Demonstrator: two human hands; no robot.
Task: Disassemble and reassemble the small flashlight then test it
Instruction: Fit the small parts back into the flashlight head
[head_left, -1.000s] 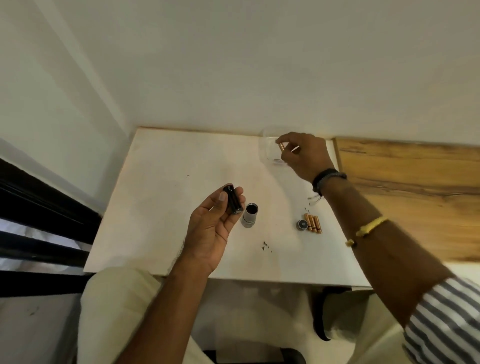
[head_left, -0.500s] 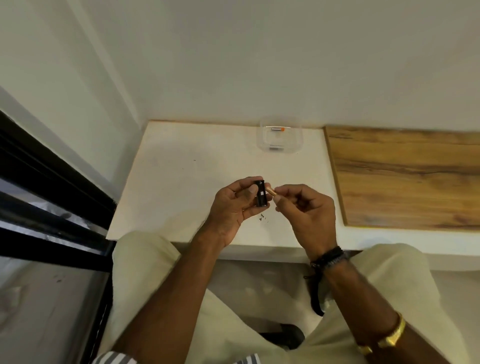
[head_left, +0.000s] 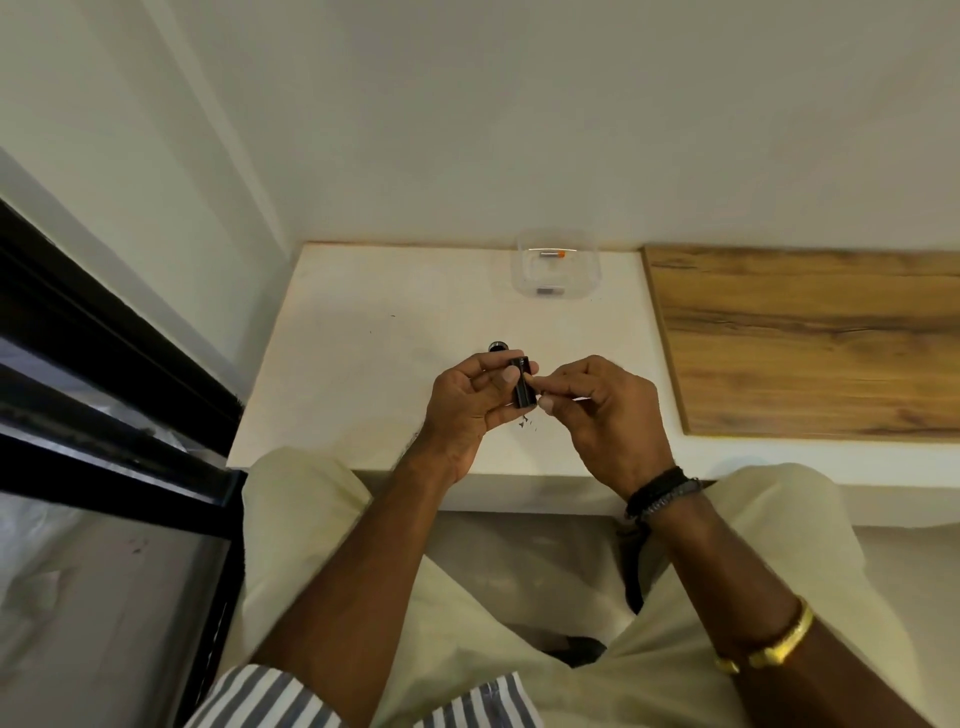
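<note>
While gripping the black battery holder (head_left: 522, 383) in the left hand (head_left: 467, 405), fingers and thumb curling round its middle just above the near part of the white table (head_left: 363, 312), keeping the right hand's (head_left: 608, 415) narrowly pinched fingertips (head_left: 545, 402) at its side, with any pinched thing hidden, so cannot tell. Judging it as handling light, stiff and smooth, probably slipping easily between fingers; taking it by the barrel's sides and leaving both ends free. Counting one holder, one black flashlight part (head_left: 497, 346) lying on the table just behind the left hand, and one clear tub (head_left: 592, 270) standing by the wall, holding one orange-tipped battery (head_left: 553, 254) and one small dark piece (head_left: 545, 292).
</note>
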